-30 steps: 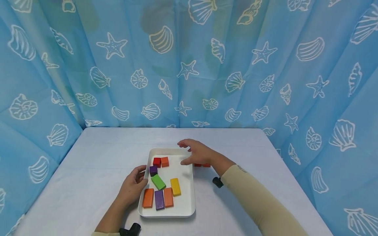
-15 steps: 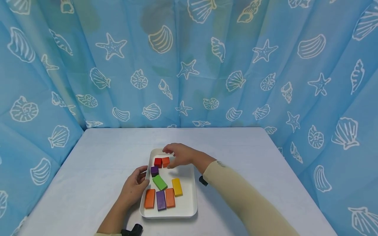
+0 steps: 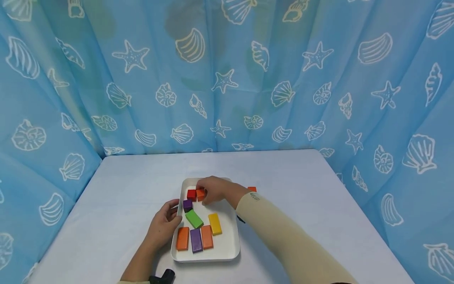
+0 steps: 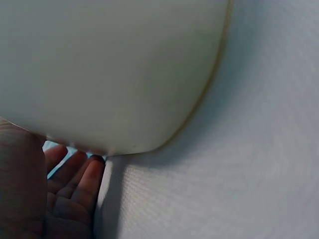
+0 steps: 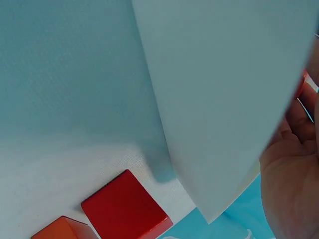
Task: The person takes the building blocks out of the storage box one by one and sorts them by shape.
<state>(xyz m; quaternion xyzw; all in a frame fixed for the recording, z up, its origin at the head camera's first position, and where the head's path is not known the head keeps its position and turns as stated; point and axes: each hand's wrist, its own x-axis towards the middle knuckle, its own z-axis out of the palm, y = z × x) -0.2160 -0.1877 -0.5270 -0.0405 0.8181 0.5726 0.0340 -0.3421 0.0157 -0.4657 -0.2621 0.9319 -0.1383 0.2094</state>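
Observation:
A white tray (image 3: 227,238) sits on the table, seen from its outer wall (image 4: 114,69) in the left wrist view. My left hand (image 3: 163,227) holds its left side, thumb at the rim and fingers along the outside. Reaching over the right rim, my right hand (image 3: 216,190) pinches a small orange cube (image 3: 200,195) between thumb and fingers at the tray's far left. Beside that cube lie a red cube (image 3: 191,195) and a purple cube (image 3: 187,205). Nearer are longer blocks: green (image 3: 194,219), yellow (image 3: 215,224), purple (image 3: 196,240) and two orange, left (image 3: 183,238) and right (image 3: 207,237).
Outside the tray's right wall, a red block (image 5: 124,206) and an orange block (image 5: 65,229) lie on the white tabletop (image 3: 134,181); the right forearm mostly covers them in the head view. A blue shell-print curtain (image 3: 227,102) hangs behind the table.
My right hand has moved left from above the tray's right rim and come down onto the small orange cube. My left hand has stayed at the tray's left side.

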